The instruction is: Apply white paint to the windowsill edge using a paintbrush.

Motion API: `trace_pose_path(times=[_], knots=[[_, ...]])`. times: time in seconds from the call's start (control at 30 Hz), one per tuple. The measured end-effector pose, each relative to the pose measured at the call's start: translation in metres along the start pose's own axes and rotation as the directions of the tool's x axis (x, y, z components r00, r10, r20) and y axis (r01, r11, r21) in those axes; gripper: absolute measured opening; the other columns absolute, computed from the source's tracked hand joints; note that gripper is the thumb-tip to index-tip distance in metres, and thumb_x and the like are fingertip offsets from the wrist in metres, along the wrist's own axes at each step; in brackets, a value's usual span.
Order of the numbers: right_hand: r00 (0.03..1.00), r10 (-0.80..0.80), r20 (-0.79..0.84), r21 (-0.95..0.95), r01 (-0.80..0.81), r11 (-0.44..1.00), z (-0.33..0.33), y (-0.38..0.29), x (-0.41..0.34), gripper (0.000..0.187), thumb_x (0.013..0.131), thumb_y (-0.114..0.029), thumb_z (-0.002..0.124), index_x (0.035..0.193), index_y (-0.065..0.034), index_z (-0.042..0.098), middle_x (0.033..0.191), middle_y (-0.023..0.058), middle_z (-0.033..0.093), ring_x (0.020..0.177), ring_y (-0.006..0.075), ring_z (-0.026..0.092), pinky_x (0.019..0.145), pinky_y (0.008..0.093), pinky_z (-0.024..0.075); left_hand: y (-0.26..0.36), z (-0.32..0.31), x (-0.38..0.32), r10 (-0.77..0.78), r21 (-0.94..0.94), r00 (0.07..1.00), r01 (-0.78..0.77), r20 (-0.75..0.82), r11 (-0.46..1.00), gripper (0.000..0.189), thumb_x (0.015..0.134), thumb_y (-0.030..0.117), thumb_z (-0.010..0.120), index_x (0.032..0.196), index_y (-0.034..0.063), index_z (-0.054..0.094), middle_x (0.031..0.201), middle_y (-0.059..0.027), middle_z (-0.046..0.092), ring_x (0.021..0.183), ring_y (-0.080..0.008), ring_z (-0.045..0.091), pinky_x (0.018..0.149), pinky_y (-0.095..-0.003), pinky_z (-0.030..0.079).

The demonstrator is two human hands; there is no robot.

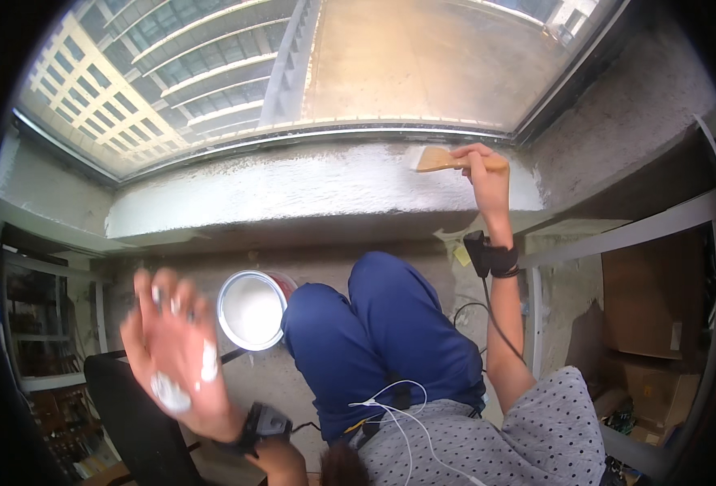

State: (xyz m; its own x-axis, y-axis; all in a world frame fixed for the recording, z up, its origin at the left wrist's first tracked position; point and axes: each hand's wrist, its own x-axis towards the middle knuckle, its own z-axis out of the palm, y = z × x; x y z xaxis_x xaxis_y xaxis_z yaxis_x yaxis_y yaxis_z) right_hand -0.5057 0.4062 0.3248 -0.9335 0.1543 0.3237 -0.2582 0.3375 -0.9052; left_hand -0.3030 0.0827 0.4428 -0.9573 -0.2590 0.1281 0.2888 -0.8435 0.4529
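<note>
My right hand [485,176] grips the wooden handle of a flat paintbrush [440,159]. Its pale bristles point left and meet the window sill [285,179], which is coated in white paint over most of its length. Grey patches show along the upper edge, close to the window frame. Raised palm up at the left, my left hand [179,346] is empty, its fingers spread and slightly blurred. White paint smears mark its palm and fingers. Beside it, left of my knees, stands a round paint bucket [253,310] filled with white paint.
Above the sill is a large window [418,61]. A black chair-like object [136,419] stands at the lower left. Metal-framed shelves [54,267] rise at the left, and another metal frame [625,234] holds cardboard boxes [643,304] at the right. A cable [497,325] hangs from my right wrist.
</note>
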Motion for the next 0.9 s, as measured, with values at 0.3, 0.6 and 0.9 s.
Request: trace_pose_path(times=[0.3,0.6,0.9], knots=[[0.965,0.152,0.213,0.318,-0.216,0.923,0.014,0.057,0.036,0.032,0.09,-0.02,0.044,0.079,0.0021,0.065,0.063,0.0047,0.059,0.054,0.0065,0.05,0.049,0.0198,0.0399,-0.097,0.0,0.12,-0.05,-0.332,0.963,0.139,0.263,0.933,0.032,0.089,0.021,0.039,0.115,0.0044,0.049,0.112,-0.0161,0.052,0.107,-0.0255,0.048,0.094,-0.0403,0.038],[0.992,0.095,-0.084,-0.103,-0.104,0.989,0.005,0.009,0.036,0.029,0.081,-0.018,0.05,0.069,0.0052,0.064,0.057,0.0086,0.06,0.047,0.0116,0.056,0.045,0.0224,0.0433,-0.118,-0.086,0.133,0.017,-0.357,0.999,-0.029,-0.036,0.934,0.033,0.088,0.021,0.041,0.116,0.0059,0.049,0.113,-0.0134,0.053,0.107,-0.024,0.049,0.091,-0.0394,0.04],[0.951,0.081,-0.3,0.175,-0.028,0.984,0.014,0.015,0.004,0.024,0.084,-0.012,0.051,0.072,0.0056,0.061,0.06,0.0091,0.06,0.047,0.0107,0.057,0.043,0.0211,0.0452,-0.135,-0.095,0.126,-0.105,-0.577,0.993,0.053,-0.056,0.815,0.023,0.087,0.016,0.044,0.104,0.003,0.053,0.098,-0.012,0.053,0.089,-0.0214,0.05,0.081,-0.036,0.041]])
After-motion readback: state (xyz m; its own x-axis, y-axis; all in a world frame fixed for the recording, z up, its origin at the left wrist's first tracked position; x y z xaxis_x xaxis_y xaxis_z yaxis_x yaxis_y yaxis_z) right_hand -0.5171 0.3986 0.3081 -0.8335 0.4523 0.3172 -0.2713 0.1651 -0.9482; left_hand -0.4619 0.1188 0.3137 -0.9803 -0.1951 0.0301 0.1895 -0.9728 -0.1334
